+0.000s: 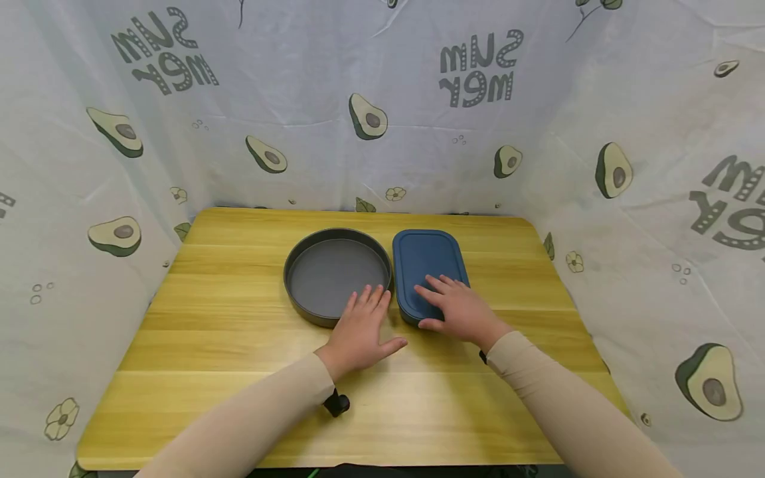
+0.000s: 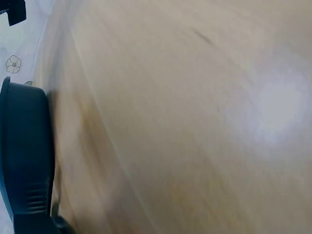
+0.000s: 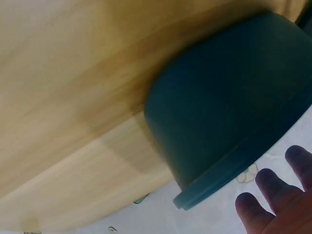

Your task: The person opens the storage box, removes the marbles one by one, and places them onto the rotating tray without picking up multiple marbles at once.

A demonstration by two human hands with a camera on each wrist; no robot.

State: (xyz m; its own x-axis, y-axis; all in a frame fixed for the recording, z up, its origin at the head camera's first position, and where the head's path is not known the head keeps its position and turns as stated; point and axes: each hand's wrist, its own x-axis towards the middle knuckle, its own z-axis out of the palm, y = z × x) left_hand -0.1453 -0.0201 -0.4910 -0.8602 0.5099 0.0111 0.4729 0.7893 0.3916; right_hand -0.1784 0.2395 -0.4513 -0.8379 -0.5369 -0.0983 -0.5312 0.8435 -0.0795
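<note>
A round dark-grey baking pan [image 1: 335,279] lies on the wooden table. Just right of it is a rectangular blue lidded container [image 1: 425,255], whose side [image 2: 27,146] shows along the edge of the left wrist view. My left hand [image 1: 361,335] is spread flat with its fingertips over the pan's near right rim. With fingers spread, my right hand [image 1: 463,309] reaches over the container's near right part. In the right wrist view the fingers [image 3: 273,190] show beside the container's lid edge, with its dark side wall [image 3: 219,102] in front. Neither hand has its fingers curled round anything.
The yellow wood-grain table [image 1: 227,372] has rounded corners. A white curtain [image 1: 418,139] printed with avocados and lettering hangs behind and at both sides. A dark strap piece [image 1: 337,402] shows under the left wrist.
</note>
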